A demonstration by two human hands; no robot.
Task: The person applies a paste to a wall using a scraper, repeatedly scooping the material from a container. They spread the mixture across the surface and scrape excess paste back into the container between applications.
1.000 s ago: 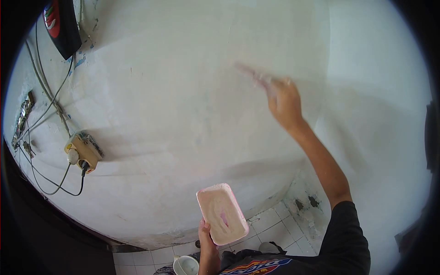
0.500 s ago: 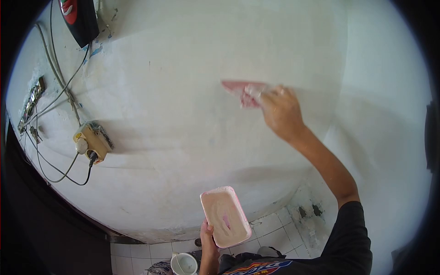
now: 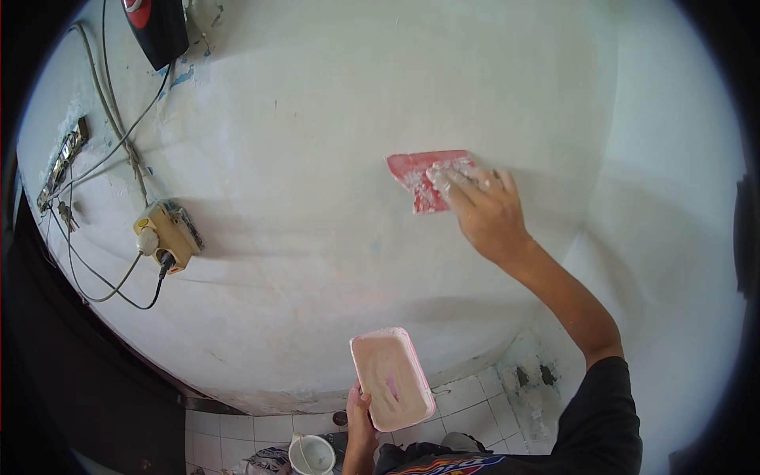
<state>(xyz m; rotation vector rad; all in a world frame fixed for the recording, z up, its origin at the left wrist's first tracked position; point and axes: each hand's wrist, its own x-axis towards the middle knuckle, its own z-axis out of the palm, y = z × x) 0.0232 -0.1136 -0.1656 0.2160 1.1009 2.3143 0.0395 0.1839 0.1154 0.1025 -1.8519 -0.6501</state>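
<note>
My right hand (image 3: pixel 492 215) grips a red putty spreader (image 3: pixel 419 170) smeared with white paste, its broad edge toward the upper part of the wall (image 3: pixel 317 190). Fingers and thumb are closed over the blade. Low in the view, my left hand (image 3: pixel 361 412) holds a pink rectangular tray (image 3: pixel 412 346) by its left side, thumb over the rim. Pale putty (image 3: pixel 388 372) coats the inside of the tray, and a streak of bare pink shows in the middle.
A yellowish socket box (image 3: pixel 168 241) with plugs and hanging cables (image 3: pixel 119 146) is fixed on the left wall. Above it hangs a black and red object (image 3: pixel 158 32). A white bucket (image 3: pixel 311 455) stands on the tiled floor (image 3: pixel 273 427). The wall's corner is at right.
The spreader and my right hand have shifted slightly down the wall, and more of the blade's face now shows. My left hand still holds the tray. The view has shifted a little.
</note>
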